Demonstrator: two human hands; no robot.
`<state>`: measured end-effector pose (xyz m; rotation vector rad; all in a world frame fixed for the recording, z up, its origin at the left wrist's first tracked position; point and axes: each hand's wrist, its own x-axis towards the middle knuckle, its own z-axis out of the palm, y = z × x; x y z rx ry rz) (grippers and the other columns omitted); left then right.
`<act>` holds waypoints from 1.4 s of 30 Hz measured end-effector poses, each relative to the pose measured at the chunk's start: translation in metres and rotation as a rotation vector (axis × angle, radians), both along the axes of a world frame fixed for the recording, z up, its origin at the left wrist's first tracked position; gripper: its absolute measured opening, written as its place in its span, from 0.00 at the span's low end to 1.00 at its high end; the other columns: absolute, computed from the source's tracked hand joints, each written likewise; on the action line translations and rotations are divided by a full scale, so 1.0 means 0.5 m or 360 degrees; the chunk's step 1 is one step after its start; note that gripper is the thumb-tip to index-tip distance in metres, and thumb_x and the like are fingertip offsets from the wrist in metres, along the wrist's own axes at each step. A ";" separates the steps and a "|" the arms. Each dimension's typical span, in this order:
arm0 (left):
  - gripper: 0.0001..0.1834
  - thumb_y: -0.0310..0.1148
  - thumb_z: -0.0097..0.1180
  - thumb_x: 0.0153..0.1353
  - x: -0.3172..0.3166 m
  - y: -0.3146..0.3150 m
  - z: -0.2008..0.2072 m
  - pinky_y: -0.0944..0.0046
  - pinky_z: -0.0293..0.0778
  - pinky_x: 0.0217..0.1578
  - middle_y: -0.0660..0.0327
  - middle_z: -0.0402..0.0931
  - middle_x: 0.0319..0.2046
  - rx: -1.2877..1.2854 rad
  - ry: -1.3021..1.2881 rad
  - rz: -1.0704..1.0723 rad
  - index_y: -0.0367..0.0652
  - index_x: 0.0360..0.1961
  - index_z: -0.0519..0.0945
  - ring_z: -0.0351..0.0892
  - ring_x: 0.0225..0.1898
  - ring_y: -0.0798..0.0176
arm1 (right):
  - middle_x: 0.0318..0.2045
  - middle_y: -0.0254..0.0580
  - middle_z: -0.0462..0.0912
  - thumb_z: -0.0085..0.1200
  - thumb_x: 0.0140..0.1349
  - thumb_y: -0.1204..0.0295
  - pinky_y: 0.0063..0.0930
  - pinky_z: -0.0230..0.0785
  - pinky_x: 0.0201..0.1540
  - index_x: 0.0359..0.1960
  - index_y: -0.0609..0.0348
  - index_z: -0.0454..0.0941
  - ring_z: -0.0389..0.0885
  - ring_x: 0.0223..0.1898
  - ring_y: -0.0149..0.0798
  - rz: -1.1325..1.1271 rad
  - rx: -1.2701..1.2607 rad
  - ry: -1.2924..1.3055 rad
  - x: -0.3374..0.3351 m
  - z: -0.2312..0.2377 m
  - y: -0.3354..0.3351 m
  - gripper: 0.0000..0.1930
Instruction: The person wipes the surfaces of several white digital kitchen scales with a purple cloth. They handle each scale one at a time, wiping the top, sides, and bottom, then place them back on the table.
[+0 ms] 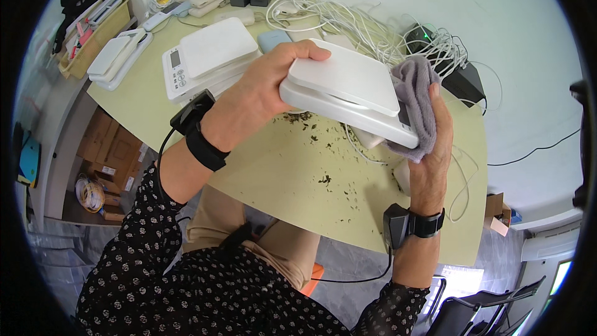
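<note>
A white kitchen scale point(348, 78) is held tilted above the table. My left hand point(270, 81) grips its left end, thumb on top of the platform and the other fingers hidden behind or below. In my right hand point(438, 140) is a grey cloth point(416, 96), wrapped around the scale's right end and partly covering its display. Dark crumbs like dried leaves point(324, 179) lie scattered on the table under the scale. A second white scale point(214, 50), with a display and buttons, rests on the table left of my left wrist.
Tangled white cables point(348, 15) and black power adapters point(463, 84) line the back of the pale yellow table point(267, 168). At the far left sit another white device point(119, 59) and a bin point(96, 40) of stationery. A black chair point(479, 308) stands at the lower right.
</note>
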<state>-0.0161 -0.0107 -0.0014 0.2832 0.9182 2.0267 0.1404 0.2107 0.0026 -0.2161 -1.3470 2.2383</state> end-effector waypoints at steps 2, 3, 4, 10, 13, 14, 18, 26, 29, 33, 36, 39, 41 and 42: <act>0.16 0.31 0.65 0.60 0.006 -0.002 -0.009 0.56 0.84 0.43 0.53 0.81 0.47 0.0034 0.0033 0.0056 0.36 0.47 0.81 0.83 0.47 0.58 | 0.48 0.46 0.83 0.53 0.72 0.63 0.31 0.78 0.50 0.57 0.66 0.74 0.84 0.46 0.36 0.0031 -0.0071 -0.0012 0.001 0.006 -0.007 0.20; 0.16 0.32 0.64 0.61 0.003 -0.003 -0.015 0.57 0.84 0.43 0.54 0.81 0.46 0.0035 0.0069 0.0120 0.35 0.48 0.81 0.83 0.47 0.58 | 0.47 0.46 0.83 0.54 0.71 0.63 0.30 0.78 0.50 0.57 0.66 0.74 0.84 0.46 0.35 0.0023 -0.0081 0.0007 0.001 0.008 -0.009 0.20; 0.16 0.32 0.63 0.62 -0.002 -0.002 -0.020 0.57 0.84 0.42 0.54 0.82 0.45 0.0101 0.0108 0.0123 0.34 0.48 0.81 0.84 0.46 0.58 | 0.47 0.46 0.83 0.54 0.71 0.63 0.30 0.78 0.49 0.57 0.67 0.74 0.84 0.45 0.35 0.0001 -0.0094 0.0037 0.002 0.010 -0.011 0.20; 0.18 0.37 0.59 0.67 -0.054 0.017 -0.033 0.60 0.85 0.38 0.55 0.84 0.42 0.0097 0.0010 -0.0141 0.35 0.51 0.80 0.86 0.39 0.61 | 0.46 0.40 0.84 0.53 0.73 0.61 0.23 0.76 0.45 0.56 0.67 0.75 0.82 0.42 0.28 -0.0112 0.0085 0.0212 0.016 0.021 -0.036 0.21; 0.20 0.38 0.59 0.67 -0.049 0.022 -0.038 0.60 0.86 0.39 0.54 0.84 0.44 0.0082 0.0095 -0.0073 0.35 0.53 0.79 0.86 0.41 0.62 | 0.46 0.41 0.84 0.50 0.74 0.57 0.25 0.76 0.47 0.57 0.67 0.75 0.82 0.43 0.29 -0.0121 0.0274 0.0279 0.027 0.031 -0.044 0.23; 0.19 0.38 0.60 0.66 -0.046 0.023 -0.039 0.62 0.85 0.36 0.56 0.84 0.43 0.0048 0.0109 -0.0020 0.36 0.51 0.79 0.86 0.39 0.63 | 0.46 0.41 0.83 0.50 0.74 0.56 0.25 0.75 0.47 0.56 0.68 0.75 0.82 0.43 0.29 -0.0142 0.0301 0.0261 0.029 0.033 -0.046 0.24; 0.17 0.38 0.62 0.64 -0.039 0.027 -0.040 0.66 0.84 0.32 0.59 0.84 0.40 -0.0015 0.0147 0.0085 0.37 0.48 0.80 0.86 0.37 0.65 | 0.45 0.41 0.84 0.51 0.74 0.55 0.24 0.75 0.47 0.55 0.68 0.76 0.82 0.42 0.28 -0.0201 0.0327 0.0243 0.031 0.037 -0.047 0.24; 0.19 0.37 0.61 0.64 -0.030 0.017 -0.011 0.63 0.84 0.38 0.55 0.83 0.43 0.0014 0.0176 0.0023 0.34 0.51 0.79 0.86 0.39 0.63 | 0.39 0.40 0.85 0.55 0.70 0.59 0.23 0.73 0.40 0.50 0.68 0.78 0.81 0.37 0.27 -0.0291 0.0242 0.0146 0.035 0.046 -0.047 0.21; 0.17 0.37 0.63 0.62 -0.029 -0.015 0.047 0.65 0.82 0.37 0.57 0.83 0.39 -0.0238 0.0509 0.0281 0.34 0.45 0.81 0.84 0.36 0.64 | 0.41 0.40 0.84 0.54 0.69 0.67 0.24 0.75 0.40 0.51 0.69 0.77 0.82 0.37 0.30 -0.0192 0.0107 0.0030 0.027 0.031 -0.027 0.17; 0.25 0.40 0.67 0.57 -0.059 -0.068 0.209 0.69 0.80 0.37 0.54 0.83 0.39 -0.0768 0.1215 0.0046 0.31 0.48 0.80 0.82 0.36 0.65 | 0.41 0.46 0.84 0.52 0.68 0.72 0.29 0.78 0.38 0.50 0.70 0.76 0.84 0.35 0.36 -0.0122 -0.0138 -0.0107 -0.007 -0.012 0.006 0.15; 0.28 0.35 0.69 0.55 -0.081 -0.049 0.324 0.67 0.80 0.23 0.45 0.84 0.34 -0.0793 0.1511 -0.0081 0.19 0.47 0.78 0.86 0.29 0.59 | 0.41 0.46 0.86 0.51 0.69 0.70 0.30 0.81 0.43 0.48 0.70 0.77 0.86 0.38 0.36 -0.0113 -0.0121 -0.0146 -0.018 -0.024 0.028 0.14; 0.24 0.30 0.68 0.53 -0.071 -0.004 0.378 0.68 0.81 0.18 0.42 0.84 0.31 -0.1148 0.1954 -0.0140 0.14 0.42 0.79 0.86 0.24 0.59 | 0.40 0.46 0.84 0.52 0.68 0.74 0.30 0.80 0.38 0.51 0.71 0.76 0.85 0.35 0.37 -0.0216 -0.0059 -0.0116 -0.010 -0.019 0.030 0.14; 0.21 0.28 0.66 0.52 -0.051 0.025 0.378 0.68 0.80 0.18 0.44 0.84 0.30 -0.1397 0.2109 -0.0070 0.15 0.40 0.80 0.85 0.23 0.61 | 0.40 0.47 0.83 0.52 0.67 0.75 0.31 0.79 0.36 0.52 0.72 0.75 0.84 0.34 0.37 -0.0226 -0.0009 -0.0083 -0.005 -0.015 0.021 0.15; 0.20 0.28 0.66 0.52 -0.040 0.038 0.373 0.68 0.78 0.17 0.45 0.84 0.29 -0.1400 0.2110 -0.0066 0.16 0.39 0.81 0.84 0.22 0.62 | 0.40 0.47 0.83 0.52 0.67 0.75 0.31 0.79 0.36 0.52 0.72 0.75 0.84 0.34 0.37 -0.0217 -0.0002 -0.0056 -0.004 -0.012 0.018 0.15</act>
